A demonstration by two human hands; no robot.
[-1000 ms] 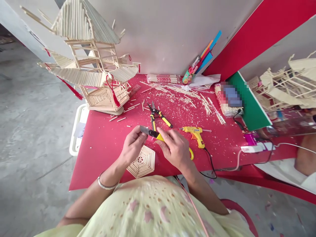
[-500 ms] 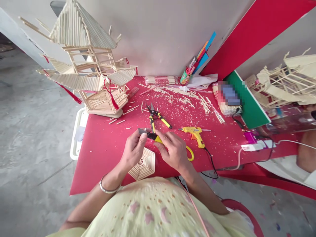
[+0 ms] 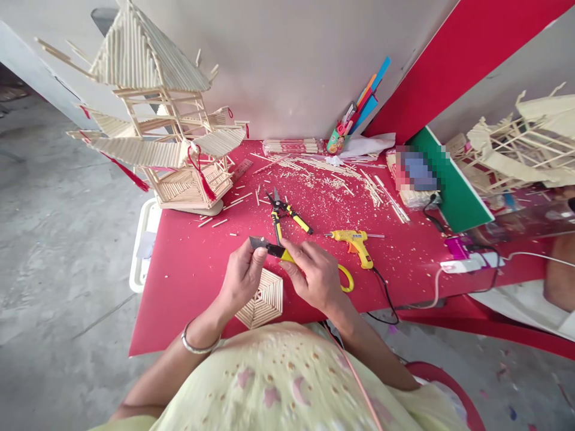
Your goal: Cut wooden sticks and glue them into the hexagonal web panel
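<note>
Over the front of the red table, my right hand (image 3: 317, 269) grips a cutter (image 3: 275, 250) with a grey blade, a black middle and a yellow handle. The blade points left into my left hand (image 3: 245, 269), whose thumb and fingers are closed at its tip. A tiny pale bit shows there, too small to name. Below my hands lies a hexagonal panel of wooden sticks (image 3: 265, 299), partly behind my left hand. A yellow ring (image 3: 347, 279) shows beside my right hand; whether it belongs to the cutter is hidden.
Pliers (image 3: 287, 212) and a yellow glue gun (image 3: 357, 245) lie beyond my hands. A stick pagoda (image 3: 171, 149) stands at left. Cut sticks (image 3: 332, 176) litter the red table (image 3: 179, 287). A power strip (image 3: 471, 263) and another person's arm (image 3: 559, 269) are at right.
The cutter's blade end and my left hand have shifted slightly, and the black part shows a little more. My right hand keeps its grip. The view has moved a touch.
</note>
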